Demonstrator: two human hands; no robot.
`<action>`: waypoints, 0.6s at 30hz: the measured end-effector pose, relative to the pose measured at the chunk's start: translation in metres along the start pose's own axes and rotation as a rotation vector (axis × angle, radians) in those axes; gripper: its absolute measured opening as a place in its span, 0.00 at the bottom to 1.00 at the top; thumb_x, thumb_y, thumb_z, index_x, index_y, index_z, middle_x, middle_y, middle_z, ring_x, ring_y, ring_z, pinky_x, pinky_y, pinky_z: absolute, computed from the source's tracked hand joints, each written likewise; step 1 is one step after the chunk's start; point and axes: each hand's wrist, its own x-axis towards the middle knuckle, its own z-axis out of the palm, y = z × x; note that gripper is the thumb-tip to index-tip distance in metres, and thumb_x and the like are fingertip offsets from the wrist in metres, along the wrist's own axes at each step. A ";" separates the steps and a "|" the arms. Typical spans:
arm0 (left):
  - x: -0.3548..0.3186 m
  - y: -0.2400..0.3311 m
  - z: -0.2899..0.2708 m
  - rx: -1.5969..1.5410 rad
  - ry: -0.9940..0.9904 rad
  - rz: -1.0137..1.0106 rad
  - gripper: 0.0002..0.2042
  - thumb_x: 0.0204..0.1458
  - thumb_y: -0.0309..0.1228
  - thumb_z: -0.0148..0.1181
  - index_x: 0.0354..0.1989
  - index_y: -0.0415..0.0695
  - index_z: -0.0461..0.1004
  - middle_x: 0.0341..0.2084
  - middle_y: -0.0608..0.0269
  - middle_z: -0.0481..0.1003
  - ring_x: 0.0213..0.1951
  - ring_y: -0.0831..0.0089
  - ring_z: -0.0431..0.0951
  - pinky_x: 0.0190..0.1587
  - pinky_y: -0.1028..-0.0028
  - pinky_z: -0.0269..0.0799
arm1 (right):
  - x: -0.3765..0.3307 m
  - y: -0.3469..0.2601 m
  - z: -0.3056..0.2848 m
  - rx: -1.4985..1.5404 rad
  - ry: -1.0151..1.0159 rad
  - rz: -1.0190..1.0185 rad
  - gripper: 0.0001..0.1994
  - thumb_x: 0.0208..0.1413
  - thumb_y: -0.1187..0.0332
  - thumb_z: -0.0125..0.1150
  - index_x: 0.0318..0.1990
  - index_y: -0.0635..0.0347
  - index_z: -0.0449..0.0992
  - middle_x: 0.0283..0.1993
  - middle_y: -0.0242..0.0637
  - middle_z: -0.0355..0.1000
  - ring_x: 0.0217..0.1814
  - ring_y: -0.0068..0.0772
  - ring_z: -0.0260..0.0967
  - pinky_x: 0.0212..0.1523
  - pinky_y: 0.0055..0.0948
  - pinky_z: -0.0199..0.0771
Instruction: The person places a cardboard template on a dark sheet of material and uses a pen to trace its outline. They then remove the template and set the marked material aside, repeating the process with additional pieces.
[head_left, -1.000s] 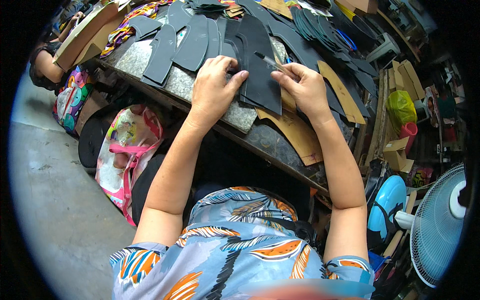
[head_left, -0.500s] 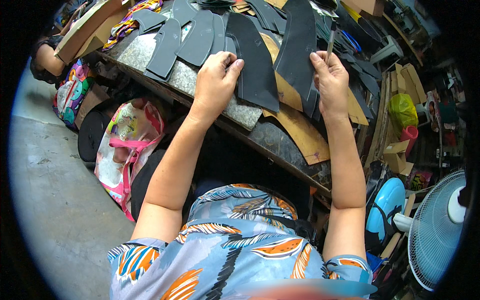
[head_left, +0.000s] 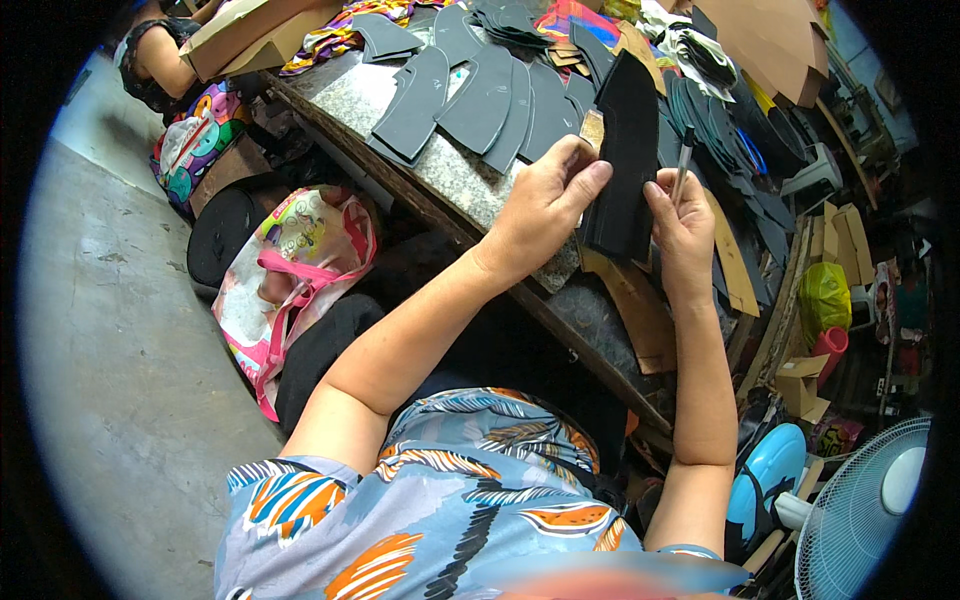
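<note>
My left hand (head_left: 555, 200) is closed on the left edge of a long, curved black sheet piece (head_left: 628, 155), thumb on top. My right hand (head_left: 684, 235) is closed at its right edge, with a silver pen (head_left: 684, 160) upright between its fingers. The piece hangs tilted over the table; whether it is one layer or two pieces laid together I cannot tell. Under it lies a tan curved board piece (head_left: 645, 320). To the left of my left hand, several dark grey curved pieces (head_left: 480, 105) with pale marks overlap on a speckled stone slab (head_left: 357, 98).
Farther back are more dark stacks (head_left: 510, 22), a patterned cloth (head_left: 325, 45) and a large cardboard box (head_left: 770, 45). A pink-handled bag (head_left: 290, 285) sits left, below the table edge. A white fan (head_left: 865, 520) stands at right. Another person's arm (head_left: 165, 60) shows at far left.
The two black pieces, held apart before, are now brought together as one upright shape. My left hand has come rightward, close to the right hand. The view has shifted.
</note>
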 end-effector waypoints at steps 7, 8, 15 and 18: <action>0.000 0.008 -0.025 0.244 0.045 0.050 0.18 0.57 0.30 0.63 0.51 0.33 0.69 0.37 0.54 0.76 0.42 0.71 0.76 0.46 0.72 0.73 | -0.002 0.002 0.002 -0.084 -0.129 -0.144 0.08 0.63 0.67 0.61 0.39 0.63 0.75 0.30 0.29 0.73 0.33 0.16 0.70 0.39 0.19 0.71; 0.000 0.013 -0.041 0.333 0.094 0.107 0.18 0.57 0.30 0.63 0.51 0.32 0.69 0.38 0.54 0.77 0.41 0.71 0.76 0.46 0.71 0.73 | -0.001 0.002 -0.001 -0.122 -0.095 -0.161 0.08 0.64 0.67 0.60 0.39 0.64 0.75 0.30 0.30 0.73 0.33 0.17 0.71 0.38 0.19 0.71; 0.048 0.036 -0.184 0.707 0.236 0.069 0.20 0.58 0.31 0.59 0.55 0.31 0.70 0.43 0.49 0.79 0.42 0.68 0.80 0.47 0.72 0.74 | 0.008 0.003 -0.016 -0.489 0.073 -0.183 0.08 0.61 0.65 0.62 0.41 0.61 0.78 0.30 0.34 0.76 0.33 0.24 0.75 0.36 0.24 0.73; 0.052 0.016 -0.195 1.382 0.230 -0.027 0.33 0.56 0.46 0.59 0.62 0.33 0.64 0.53 0.38 0.73 0.55 0.46 0.73 0.60 0.58 0.65 | 0.007 -0.003 -0.013 -0.934 0.077 -0.110 0.15 0.55 0.56 0.67 0.44 0.55 0.79 0.32 0.40 0.79 0.35 0.38 0.79 0.37 0.34 0.76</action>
